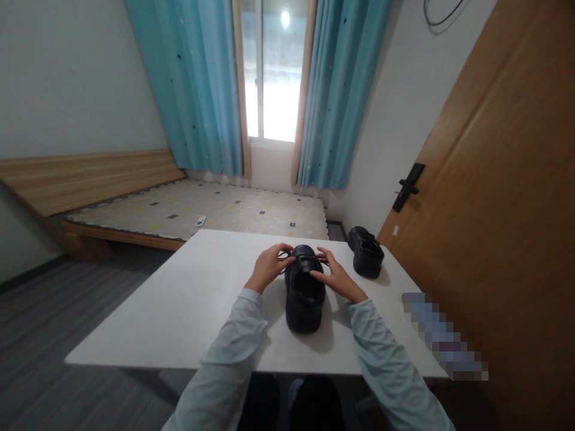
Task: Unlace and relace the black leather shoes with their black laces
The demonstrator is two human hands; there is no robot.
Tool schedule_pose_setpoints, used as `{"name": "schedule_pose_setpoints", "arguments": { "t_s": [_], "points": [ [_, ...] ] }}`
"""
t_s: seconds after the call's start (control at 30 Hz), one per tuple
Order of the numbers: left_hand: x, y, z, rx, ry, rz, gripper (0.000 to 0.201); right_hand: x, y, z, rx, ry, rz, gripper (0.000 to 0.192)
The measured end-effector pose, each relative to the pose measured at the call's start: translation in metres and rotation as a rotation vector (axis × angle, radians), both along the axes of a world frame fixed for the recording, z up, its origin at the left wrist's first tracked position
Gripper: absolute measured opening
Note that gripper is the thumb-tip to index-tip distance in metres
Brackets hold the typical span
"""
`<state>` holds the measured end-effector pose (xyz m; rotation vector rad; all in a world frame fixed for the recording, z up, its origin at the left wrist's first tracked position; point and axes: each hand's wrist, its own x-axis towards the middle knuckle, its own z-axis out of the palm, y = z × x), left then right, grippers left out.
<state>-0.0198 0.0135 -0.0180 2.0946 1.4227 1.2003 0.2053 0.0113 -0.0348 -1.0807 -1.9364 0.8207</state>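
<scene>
A black lace-up shoe (304, 308) stands on the white table (188, 311), its heel toward me and its toe pointing away. At the left of its tongue, my left hand (269, 266) is closed, thumb and fingers pinching a dark shoelace (283, 256). My right hand (335, 275) is on the other side, its fingers curved round a lace end and the thumb near the tongue. Both lace ends stretch out sideways from the shoe. The fingertips partly cover the laces, so whether they are crossed or knotted I cannot tell.
A second black shoe (367, 254) stands at the table's back right. A pixelated strip (442, 335) lies along the right edge. Behind the table is a bed (233, 206) with a small white object (200, 221) on it. A wooden door (503, 179) is close on the right.
</scene>
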Motion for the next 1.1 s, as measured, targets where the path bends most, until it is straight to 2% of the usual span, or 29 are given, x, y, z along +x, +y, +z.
{"name": "schedule_pose_setpoints", "arguments": {
  "t_s": [0.17, 0.43, 0.8, 1.1],
  "points": [
    [0.0013, 0.0002, -0.0040, -0.059, 0.185, 0.027, 0.019, -0.0016, -0.0018, 0.0020, 0.006, 0.004, -0.010, 0.074],
    [0.0015, -0.0004, -0.0042, -0.078, 0.199, 0.035, 0.019, -0.0011, -0.0017, 0.0019, 0.000, 0.006, -0.007, 0.075],
    [0.0002, -0.0007, -0.0035, -0.036, 0.270, 0.121, 0.019, -0.0016, -0.0023, 0.0039, 0.006, -0.012, -0.013, 0.075],
    [-0.0045, -0.0019, -0.0020, -0.077, 0.347, 0.234, 0.021, -0.0006, -0.0030, 0.0047, 0.019, -0.020, -0.019, 0.073]
  ]
}}
